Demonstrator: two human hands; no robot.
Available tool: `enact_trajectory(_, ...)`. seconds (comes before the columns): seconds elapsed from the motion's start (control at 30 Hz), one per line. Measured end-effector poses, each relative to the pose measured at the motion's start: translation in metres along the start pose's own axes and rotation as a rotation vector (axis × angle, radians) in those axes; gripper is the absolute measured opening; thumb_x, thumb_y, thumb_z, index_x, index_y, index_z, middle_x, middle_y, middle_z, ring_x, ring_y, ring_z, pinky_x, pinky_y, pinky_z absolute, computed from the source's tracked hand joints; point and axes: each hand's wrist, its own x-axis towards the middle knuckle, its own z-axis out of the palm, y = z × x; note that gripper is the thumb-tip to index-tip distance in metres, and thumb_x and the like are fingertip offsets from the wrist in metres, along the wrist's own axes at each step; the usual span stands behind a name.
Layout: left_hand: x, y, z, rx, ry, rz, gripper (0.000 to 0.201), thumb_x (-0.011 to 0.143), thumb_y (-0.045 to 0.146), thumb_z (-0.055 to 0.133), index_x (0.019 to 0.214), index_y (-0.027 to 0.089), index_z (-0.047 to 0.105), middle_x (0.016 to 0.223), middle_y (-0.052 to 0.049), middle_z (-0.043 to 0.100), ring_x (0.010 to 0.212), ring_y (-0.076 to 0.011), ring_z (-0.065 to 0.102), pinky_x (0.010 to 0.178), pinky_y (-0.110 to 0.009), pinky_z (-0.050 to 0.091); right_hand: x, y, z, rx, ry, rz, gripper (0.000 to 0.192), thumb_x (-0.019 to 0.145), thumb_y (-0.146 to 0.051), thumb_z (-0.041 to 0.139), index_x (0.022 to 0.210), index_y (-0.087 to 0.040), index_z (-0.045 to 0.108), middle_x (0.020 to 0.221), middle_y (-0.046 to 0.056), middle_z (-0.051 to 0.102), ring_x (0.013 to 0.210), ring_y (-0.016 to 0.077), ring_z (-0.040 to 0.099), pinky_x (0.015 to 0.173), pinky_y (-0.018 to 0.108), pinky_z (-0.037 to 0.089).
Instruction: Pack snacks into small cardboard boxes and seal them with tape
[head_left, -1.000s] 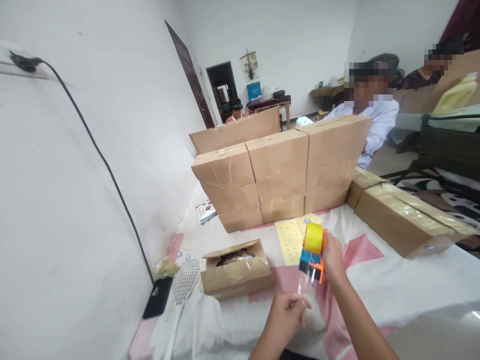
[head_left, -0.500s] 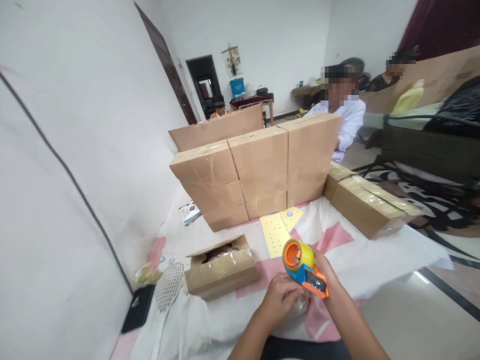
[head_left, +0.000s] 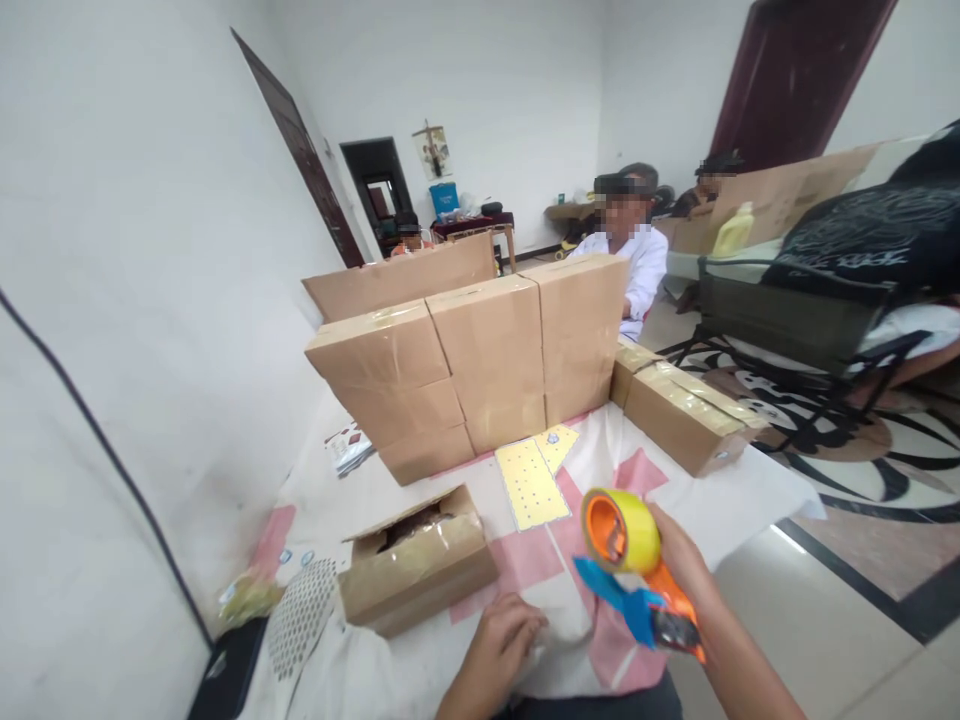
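Observation:
My right hand (head_left: 681, 552) is wrapped round an orange and blue tape dispenser (head_left: 661, 600) loaded with a yellow roll of tape (head_left: 641, 530). It is held up over the cloth, near the bed or table edge in front of me. To its left, my left hand (head_left: 496, 640) is closed, fingers curled and low over the cloth. Something clear, perhaps plastic, shows faintly beside those fingertips; what it is I cannot make out. Beyond the left hand stands a small cardboard box (head_left: 420, 575) with its top partly open and dark contents showing inside.
Stacked cardboard boxes (head_left: 487, 360) form a wall ahead. A long taped box (head_left: 686, 410) lies at the right edge. A yellow dotted cloth piece (head_left: 532, 485) is in the middle. At left are a dark flat object (head_left: 229, 665) and a wall. A person in white (head_left: 645, 265) sits beyond.
My hands have moved apart. The right hand has swung the tape dispenser to the right, while the left has shifted left and lower. The view has turned right.

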Motion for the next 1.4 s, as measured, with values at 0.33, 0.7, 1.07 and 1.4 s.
enact_trajectory(0.33, -0.009, 0.067, -0.043, -0.461, 0.362, -0.102, 0.042, 0.086, 0.056, 0.067, 0.092, 0.015, 0.072, 0.056, -0.001, 0.065, 0.054, -0.0149, 0.062, 0.061, -0.028, 0.049, 0.065, 0.055, 0.078, -0.316, -0.224, -0.213, 0.067, 0.076, -0.078, 0.059, 0.091, -0.014, 0.064, 0.082, 0.008, 0.069, 0.078, 0.0234, 0.064, 0.070, 0.033, 0.051)
enact_trajectory(0.7, -0.031, 0.081, -0.082, -0.518, 0.512, -0.136, 0.041, 0.082, 0.051, 0.074, 0.100, 0.014, 0.071, 0.056, 0.000, 0.066, 0.058, -0.0174, 0.067, 0.066, -0.033, 0.056, 0.026, 0.006, 0.068, -0.897, -0.062, -0.686, 0.067, 0.080, -0.065, 0.063, 0.120, -0.011, 0.062, 0.120, 0.023, 0.060, 0.119, 0.0382, 0.053, 0.103, 0.055, 0.040)
enact_trajectory(1.07, -0.039, 0.067, -0.080, -0.654, 0.422, -0.184, 0.047, 0.078, 0.054, 0.077, 0.100, 0.013, 0.071, 0.053, 0.000, 0.065, 0.049, -0.0153, 0.061, 0.056, -0.027, 0.048, -0.113, -0.082, 0.180, -0.496, -1.210, -0.802, 0.019, 0.094, -0.019, 0.060, 0.076, -0.021, 0.064, 0.081, 0.002, 0.061, 0.079, 0.0164, 0.057, 0.073, 0.031, 0.045)
enact_trajectory(1.4, -0.062, 0.022, -0.166, 0.323, 1.010, -0.127, 0.048, 0.086, 0.044, 0.070, 0.128, 0.021, 0.062, 0.120, -0.013, 0.066, 0.110, -0.0265, 0.061, 0.094, -0.040, 0.050, -0.093, -0.102, 0.225, -0.251, -1.071, -0.500, 0.016, 0.088, -0.033, 0.074, 0.077, -0.022, 0.070, 0.080, 0.001, 0.063, 0.075, 0.0149, 0.057, 0.069, 0.029, 0.045)
